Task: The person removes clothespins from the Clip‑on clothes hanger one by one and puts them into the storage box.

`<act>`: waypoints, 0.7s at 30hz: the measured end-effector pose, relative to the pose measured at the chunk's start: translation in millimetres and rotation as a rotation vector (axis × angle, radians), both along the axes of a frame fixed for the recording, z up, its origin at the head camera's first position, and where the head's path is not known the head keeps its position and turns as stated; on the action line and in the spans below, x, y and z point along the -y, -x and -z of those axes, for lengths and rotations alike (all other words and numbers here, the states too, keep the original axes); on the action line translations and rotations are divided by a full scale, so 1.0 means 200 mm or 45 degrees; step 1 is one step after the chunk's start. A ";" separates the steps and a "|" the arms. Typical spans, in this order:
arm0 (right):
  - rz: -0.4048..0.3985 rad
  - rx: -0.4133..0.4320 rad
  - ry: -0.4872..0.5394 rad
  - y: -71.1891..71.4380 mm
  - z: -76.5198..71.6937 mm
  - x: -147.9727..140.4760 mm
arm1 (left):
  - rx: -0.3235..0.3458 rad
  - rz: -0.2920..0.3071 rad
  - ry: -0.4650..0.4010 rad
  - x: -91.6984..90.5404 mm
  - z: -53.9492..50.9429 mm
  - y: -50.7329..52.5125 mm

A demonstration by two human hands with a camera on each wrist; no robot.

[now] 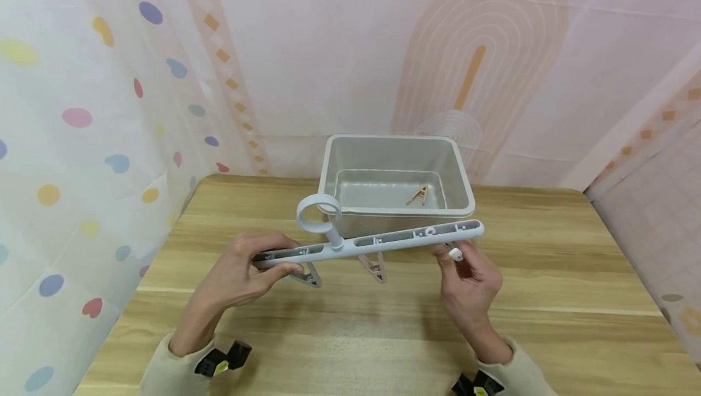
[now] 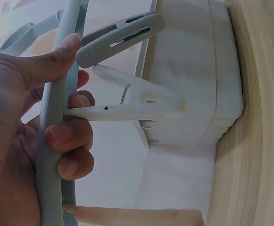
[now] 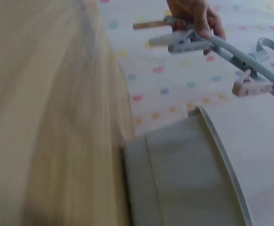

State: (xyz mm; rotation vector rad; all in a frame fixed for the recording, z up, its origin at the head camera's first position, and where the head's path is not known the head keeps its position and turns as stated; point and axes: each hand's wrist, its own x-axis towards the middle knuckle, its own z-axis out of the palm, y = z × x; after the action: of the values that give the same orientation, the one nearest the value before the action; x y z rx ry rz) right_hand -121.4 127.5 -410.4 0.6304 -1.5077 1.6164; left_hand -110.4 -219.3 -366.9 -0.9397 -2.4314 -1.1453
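Note:
My left hand (image 1: pixel 246 271) grips the left part of a pale blue-grey clip hanger (image 1: pixel 405 238), with its ring hook (image 1: pixel 317 198) standing up. A grey clip (image 2: pixel 120 40) sticks out by the thumb, and a white clip (image 2: pixel 141 112) passes between the fingers. Farther along, a tan clip (image 2: pixel 141 216) hangs from the same bar. A pinkish clip (image 1: pixel 375 267) hangs near the middle. Under the bar's right end, my right hand (image 1: pixel 471 277) pinches a small white clip (image 1: pixel 456 254), mostly hidden by the fingers. Whether this clip is attached to the bar is unclear.
A grey plastic bin (image 1: pixel 397 210) stands behind the hanger, against the patterned cloth backdrop (image 1: pixel 339 67). Inside it lies a tan clip (image 1: pixel 418 194). The wooden table (image 1: pixel 350 335) spreads under both hands.

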 end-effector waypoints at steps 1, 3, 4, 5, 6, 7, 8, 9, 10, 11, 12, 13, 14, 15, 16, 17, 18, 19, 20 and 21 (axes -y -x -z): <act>0.003 0.005 -0.009 0.01 0.00 -0.01 | -0.015 -0.001 -0.002 0.00 0.00 0.00; -0.023 0.023 -0.034 0.02 -0.01 -0.03 | -0.035 -0.021 0.006 0.00 0.00 0.01; -0.039 0.040 -0.063 0.02 -0.02 -0.04 | -0.039 -0.033 0.014 0.00 0.01 0.01; -0.058 0.065 -0.098 0.02 -0.02 -0.05 | -0.046 -0.047 0.025 0.00 0.01 0.02; -0.073 0.091 -0.132 0.02 -0.02 -0.06 | -0.048 -0.063 0.041 0.00 0.01 0.02; -0.075 0.114 -0.169 0.02 -0.02 -0.07 | -0.035 -0.075 0.054 0.00 0.01 0.02; -0.072 0.136 -0.207 0.02 -0.02 -0.08 | -0.037 -0.085 0.068 0.00 0.01 0.02; -0.064 0.159 -0.245 0.02 -0.01 -0.09 | -0.032 -0.095 0.084 0.01 0.01 0.02; -0.054 0.179 -0.287 0.02 -0.01 -0.10 | -0.028 -0.103 0.097 0.01 0.02 0.02; -0.046 0.192 -0.327 0.02 -0.01 -0.11 | -0.028 -0.110 0.106 0.01 0.02 0.03; -0.042 0.200 -0.366 0.03 -0.01 -0.13 | -0.024 -0.115 0.110 0.01 0.02 0.03; -0.038 0.206 -0.397 0.03 -0.01 -0.14 | -0.025 -0.118 0.112 0.00 0.02 0.03; -0.044 0.209 -0.416 0.03 -0.02 -0.15 | -0.029 -0.118 0.112 0.00 0.02 0.03; -0.047 0.210 -0.435 0.04 -0.02 -0.16 | -0.023 -0.124 0.113 0.00 0.02 0.03; -0.044 0.208 -0.456 0.04 -0.03 -0.17 | -0.023 -0.123 0.107 0.00 0.02 0.02; -0.045 0.206 -0.473 0.04 -0.03 -0.18 | -0.024 -0.124 0.100 0.00 0.02 0.02; -0.039 0.207 -0.491 0.04 -0.04 -0.19 | -0.022 -0.125 0.094 0.00 0.02 0.02; -0.028 0.206 -0.509 0.04 -0.04 -0.20 | -0.022 -0.125 0.091 0.00 0.02 0.02; -0.016 0.205 -0.532 0.04 -0.05 -0.21 | -0.020 -0.125 0.085 0.00 0.02 0.02; -0.003 0.211 -0.557 0.04 -0.05 -0.22 | -0.015 -0.126 0.080 0.00 0.02 0.02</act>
State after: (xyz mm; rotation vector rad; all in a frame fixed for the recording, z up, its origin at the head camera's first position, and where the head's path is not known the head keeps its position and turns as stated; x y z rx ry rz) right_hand -129.3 171.5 -399.8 0.7464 -2.0092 1.3724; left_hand -114.6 -219.0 -370.8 -0.8319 -2.4873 -1.0319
